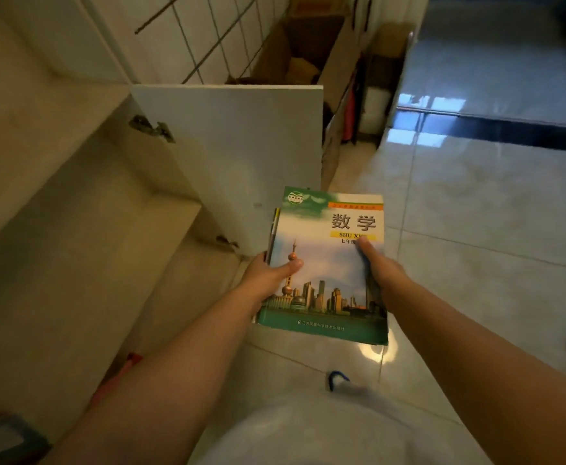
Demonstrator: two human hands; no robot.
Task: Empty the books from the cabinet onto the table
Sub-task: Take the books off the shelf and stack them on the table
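A small stack of books (328,263) is held flat in front of me above the tiled floor; the top one has a green cover with a city skyline and Chinese characters. My left hand (268,273) grips the stack's left edge, thumb lying on the cover. My right hand (379,266) grips the right edge, thumb on top and fingers hidden beneath. The cream cabinet (73,213) stands to my left with its white door (241,156) swung open; the shelves that show hold no books. The table is out of view.
Behind the door stand open cardboard boxes (305,58) against a tiled wall. Glossy floor tiles (476,213) spread to the right, with a dark threshold strip (496,125) farther back. A red object (124,367) lies low by the cabinet, and a dark item (3,437) sits at the bottom left.
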